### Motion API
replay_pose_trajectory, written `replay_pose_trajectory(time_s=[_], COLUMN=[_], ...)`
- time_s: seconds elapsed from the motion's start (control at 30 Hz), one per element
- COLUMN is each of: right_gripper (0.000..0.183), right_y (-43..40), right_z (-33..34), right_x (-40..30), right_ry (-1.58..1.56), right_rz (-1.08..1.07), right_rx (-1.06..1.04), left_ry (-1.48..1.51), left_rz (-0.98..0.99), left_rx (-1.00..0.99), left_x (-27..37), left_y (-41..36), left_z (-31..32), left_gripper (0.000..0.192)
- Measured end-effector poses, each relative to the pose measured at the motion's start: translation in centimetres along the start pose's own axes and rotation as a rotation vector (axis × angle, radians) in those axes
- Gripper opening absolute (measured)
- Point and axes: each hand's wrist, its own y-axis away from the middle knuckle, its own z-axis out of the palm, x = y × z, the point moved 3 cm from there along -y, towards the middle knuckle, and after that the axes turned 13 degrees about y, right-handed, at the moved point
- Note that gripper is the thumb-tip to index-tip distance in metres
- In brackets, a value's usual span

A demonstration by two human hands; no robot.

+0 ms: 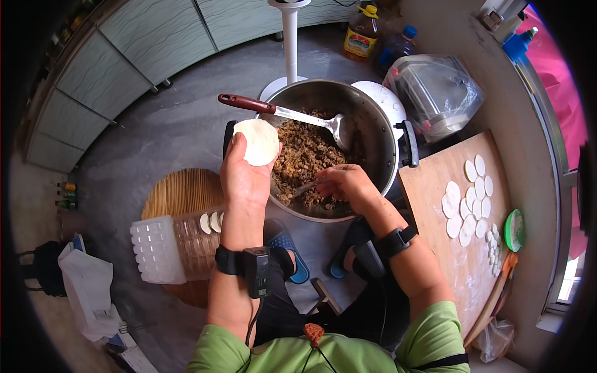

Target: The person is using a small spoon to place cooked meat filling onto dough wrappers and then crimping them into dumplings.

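Note:
A round dough wrapper (256,142) lies flat on the fingers of my left hand (247,175), the thumb over its edge, beside the left rim of a large steel pot (375,140). Brown minced filling (303,149) covers the pot's bottom. My right hand (345,186) is over the pot's near side, holding a small metal utensil (304,188) whose tip is in the filling; its exact kind is hard to tell. A metal spatula with a red-brown handle (247,102) rests across the pot's far left rim, its blade inside against the filling.
On the right, a wooden board (429,186) bears several wrappers (451,200), small dough pieces and a green dish (514,231). At left, a plastic dumpling tray (196,233) with several dumplings (205,224) sits over a round slatted mat (182,191). A white stand (291,46) rises behind the pot.

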Motion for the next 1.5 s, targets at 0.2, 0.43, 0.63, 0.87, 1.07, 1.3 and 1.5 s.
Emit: replay_pose_trajectory(time_s=[0.2,0.43,0.63,0.87,1.07,1.3,1.5], right_gripper=[0.029,0.026,0.024,0.024,0.024,0.034,0.032], right_y=[-0.2,1.4,3.1,4.9,7.3,8.7,9.0], right_z=[-1.1,-2.9,-4.9,-2.9,-0.1,1.0,0.5], right_x=[0.5,-1.3,-2.8,-4.2,-5.9,-6.1,-6.8], right_ry=[-0.098,-0.181,-0.282,-0.137,0.775,1.207,1.218], right_rz=[0.092,0.014,-0.186,-0.527,-1.227,-1.404,-1.422], right_rx=[-0.114,0.042,0.213,0.34,0.604,0.653,0.647], left_ry=[-0.001,0.037,-0.007,0.068,0.065,0.108,0.082], left_rz=[-0.027,-0.017,-0.078,-0.276,-0.329,-0.32,-0.283], left_rx=[-0.007,0.05,0.182,0.044,0.018,0.049,0.079], left_x=[-0.4,-1.6,-4.1,-6.2,-5.4,-5.4,-5.2], left_y=[-0.6,-1.2,-0.9,0.6,0.9,0.1,0.1], left_z=[-0.9,-2.0,-2.4,-0.4,0.3,-0.2,-0.3], left_gripper=[0.036,0.032,0.036,0.036,0.044,0.047,0.044])
